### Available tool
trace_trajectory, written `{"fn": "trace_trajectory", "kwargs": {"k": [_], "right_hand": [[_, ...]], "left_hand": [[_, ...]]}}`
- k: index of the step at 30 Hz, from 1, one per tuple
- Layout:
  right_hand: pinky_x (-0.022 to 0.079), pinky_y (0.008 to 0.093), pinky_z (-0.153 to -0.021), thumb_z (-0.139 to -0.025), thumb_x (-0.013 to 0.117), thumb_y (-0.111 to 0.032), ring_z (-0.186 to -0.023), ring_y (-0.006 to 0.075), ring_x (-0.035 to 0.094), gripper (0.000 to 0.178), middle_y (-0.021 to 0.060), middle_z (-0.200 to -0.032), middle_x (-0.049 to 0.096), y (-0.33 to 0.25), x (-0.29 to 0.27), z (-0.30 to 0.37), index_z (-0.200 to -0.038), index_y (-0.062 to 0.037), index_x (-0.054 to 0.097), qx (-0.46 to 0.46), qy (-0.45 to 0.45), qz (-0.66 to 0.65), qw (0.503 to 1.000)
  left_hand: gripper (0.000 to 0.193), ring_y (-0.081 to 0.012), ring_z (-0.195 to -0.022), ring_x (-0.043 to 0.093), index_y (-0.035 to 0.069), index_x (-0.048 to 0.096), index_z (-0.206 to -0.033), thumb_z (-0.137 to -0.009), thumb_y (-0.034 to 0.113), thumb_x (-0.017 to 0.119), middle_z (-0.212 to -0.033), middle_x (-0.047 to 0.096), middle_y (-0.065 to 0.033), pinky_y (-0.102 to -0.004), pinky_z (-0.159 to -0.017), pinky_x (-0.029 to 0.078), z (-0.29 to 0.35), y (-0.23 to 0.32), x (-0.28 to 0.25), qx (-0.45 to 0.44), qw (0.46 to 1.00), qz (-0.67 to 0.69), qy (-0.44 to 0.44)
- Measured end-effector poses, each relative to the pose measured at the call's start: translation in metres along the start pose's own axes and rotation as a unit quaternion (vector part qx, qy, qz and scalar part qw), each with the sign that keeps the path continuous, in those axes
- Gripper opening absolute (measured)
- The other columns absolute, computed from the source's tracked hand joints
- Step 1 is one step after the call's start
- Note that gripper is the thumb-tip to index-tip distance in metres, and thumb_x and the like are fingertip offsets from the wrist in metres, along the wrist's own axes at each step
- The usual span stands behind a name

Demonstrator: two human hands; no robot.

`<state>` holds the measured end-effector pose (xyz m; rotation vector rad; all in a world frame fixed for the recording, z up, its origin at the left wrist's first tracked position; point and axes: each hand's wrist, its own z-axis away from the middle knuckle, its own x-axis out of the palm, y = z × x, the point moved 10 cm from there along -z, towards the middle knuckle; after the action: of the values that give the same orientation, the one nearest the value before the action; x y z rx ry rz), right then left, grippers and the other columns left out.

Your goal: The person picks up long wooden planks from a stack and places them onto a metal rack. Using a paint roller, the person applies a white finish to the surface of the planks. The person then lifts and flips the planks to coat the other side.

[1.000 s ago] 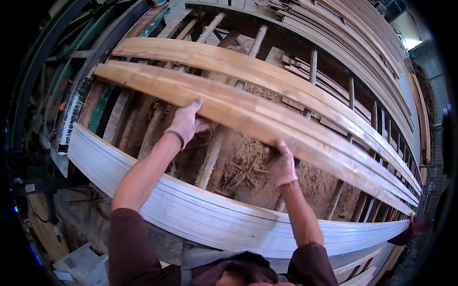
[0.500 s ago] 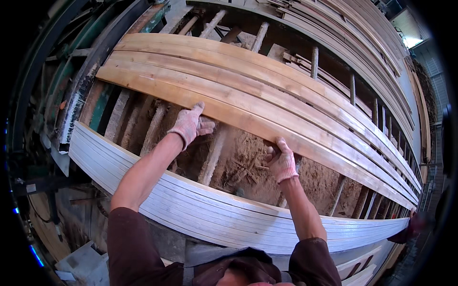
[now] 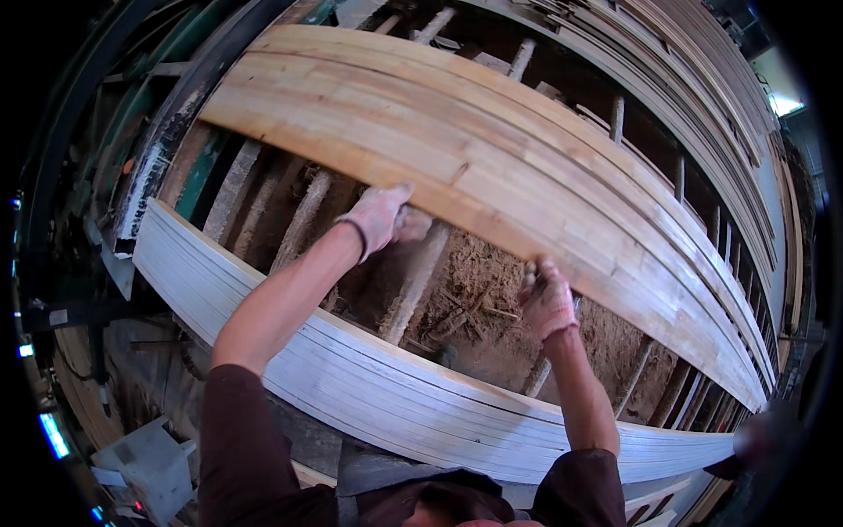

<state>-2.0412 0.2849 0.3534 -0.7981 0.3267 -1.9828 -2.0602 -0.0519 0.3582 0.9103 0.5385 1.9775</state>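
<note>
Long pale wooden boards (image 3: 439,167) lie side by side across round metal bars, their near edge facing me. My left hand (image 3: 384,218), in a pinkish-white work glove, is closed on that near edge, with its lower fingers blurred. Further right along the same edge, my gloved right hand (image 3: 546,297) grips with its thumb up at the edge and its other fingers curled below. Closer to my body stands a row of white-faced boards (image 3: 369,378), stacked tightly, beneath my forearms.
Sawdust and wood scraps (image 3: 479,294) lie under the metal bars (image 3: 413,290). A dark steel machine frame (image 3: 167,132) borders the left. More stacked boards (image 3: 667,97) lie at the far side. Another person's dark sleeve (image 3: 746,448) shows blurred at the far right end.
Both hands have stayed on the near edge. The boards beneath them show a broader, more continuous top, with fewer visible gaps between strips. The whole view has shifted slightly.
</note>
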Motion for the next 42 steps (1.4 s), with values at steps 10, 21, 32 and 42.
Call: {"fn": "trace_trajectory", "kwargs": {"k": [10,21,32,42], "right_hand": [[0.048,0.0304,-0.039,-0.103,0.067,-0.038,-0.051,0.0171,0.058,0.03,0.006,-0.074,0.065,-0.165,0.058,-0.14,-0.097,-0.0091,0.062,-0.151,0.089,0.072,0.982],[0.055,0.0453,-0.102,-0.09,0.05,-0.085,-0.117,0.0297,0.069,0.094,0.0188,-0.128,0.072,0.123,-0.045,0.074,-0.143,-0.0079,0.062,0.209,-0.321,0.715,0.585],[0.049,0.0389,-0.106,-0.1,0.039,-0.079,-0.124,0.0212,0.063,0.085,0.0104,-0.139,0.067,0.144,-0.056,0.124,-0.146,-0.0101,0.062,0.379,-0.245,0.56,0.695],[0.049,0.0387,-0.109,-0.098,0.052,-0.074,-0.125,0.0246,0.064,0.084,0.0155,-0.139,0.067,0.057,0.007,0.079,-0.148,-0.0062,0.059,0.297,-0.268,0.559,0.726]], "left_hand": [[0.132,-0.0409,-0.137,0.054,-0.01,0.008,-0.162,-0.086,0.093,0.04,-0.154,0.042,-0.0352,-0.0529,-0.115,0.044,0.088,0.093,0.076,0.013,0.96,-0.047,-0.275],[0.116,-0.0317,-0.127,0.065,-0.015,0.05,-0.143,-0.088,0.087,0.044,-0.149,0.055,-0.027,-0.0371,-0.112,0.049,0.215,0.068,0.019,0.252,0.725,-0.632,-0.111],[0.125,-0.0345,-0.155,0.032,0.003,0.027,-0.163,-0.078,0.094,0.042,-0.162,0.039,-0.0249,-0.0592,-0.13,0.012,0.301,-0.019,0.001,0.203,0.377,-0.9,-0.085],[0.107,-0.04,-0.159,0.018,0.003,0.02,-0.165,-0.088,0.058,0.069,-0.169,0.022,-0.0265,-0.0632,-0.129,0.01,0.222,-0.006,0.037,0.358,0.426,-0.83,-0.045]]}}
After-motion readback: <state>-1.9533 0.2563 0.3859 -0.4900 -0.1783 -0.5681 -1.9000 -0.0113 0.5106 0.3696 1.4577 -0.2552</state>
